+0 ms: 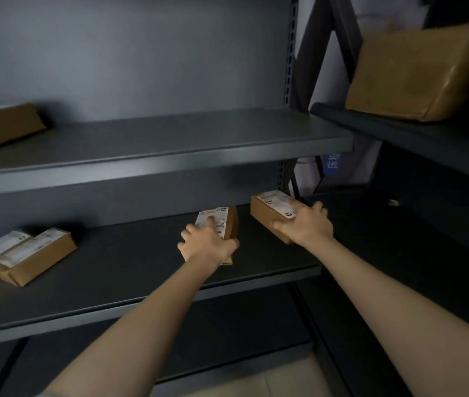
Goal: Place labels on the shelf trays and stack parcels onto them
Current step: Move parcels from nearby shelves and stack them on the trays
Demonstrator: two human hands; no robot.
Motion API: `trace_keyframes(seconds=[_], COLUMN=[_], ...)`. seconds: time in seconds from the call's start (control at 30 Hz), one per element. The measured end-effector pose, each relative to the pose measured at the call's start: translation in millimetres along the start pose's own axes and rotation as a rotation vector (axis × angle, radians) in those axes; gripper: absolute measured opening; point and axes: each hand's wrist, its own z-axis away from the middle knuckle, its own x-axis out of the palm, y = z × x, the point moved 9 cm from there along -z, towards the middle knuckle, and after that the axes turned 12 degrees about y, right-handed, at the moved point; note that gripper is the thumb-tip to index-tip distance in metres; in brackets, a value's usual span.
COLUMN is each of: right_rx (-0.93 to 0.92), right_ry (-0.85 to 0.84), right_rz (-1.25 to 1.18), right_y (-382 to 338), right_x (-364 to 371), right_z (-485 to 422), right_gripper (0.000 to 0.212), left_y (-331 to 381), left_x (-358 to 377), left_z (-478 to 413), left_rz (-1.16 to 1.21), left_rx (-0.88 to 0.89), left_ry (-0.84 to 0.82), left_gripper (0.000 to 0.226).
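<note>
cardboard this light slides easily on painted metal, so each parcel is best set down flat, label up, squared to the shelf edge, and let go only once its base is fully seated. the left hand grips the left parcel: its fingers spread across the white label on top while the thumb hooks the near right edge. the right hand clasps the right parcel by its near end, fingers curled over the labelled top and thumb against the brown side. this parcel looks tilted, and i cannot tell whether its underside touches the middle shelf. the two parcels are apart, with a gap between them. i judge the step in hand to be setting both down on that shelf. well to the left of the fingers, two labelled parcels lie side by side, touching. beyond and above the fingers, a plain box rests on the upper shelf.
</note>
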Motion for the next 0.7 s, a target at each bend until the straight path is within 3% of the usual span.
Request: trace_keyframes(seconds=[0.37,0.7], right_rx=[0.149,0.154], right_ry=[-0.163,-0.089], right_rz=[0.014,0.006], right_y=[-0.7,-16.7], right_x=[-127.2,-337.8], right_z=[108.4,143.6], right_gripper=[0.086,0.083], left_y=[42.0,99.4], left_x=[-114.5,-298.4], left_z=[109.1,174.2], left_rz=[-0.064,-0.014], left_rx=[-0.064,-0.059], left_ry=[-0.201,-0.155], left_gripper=[0.083,0.081])
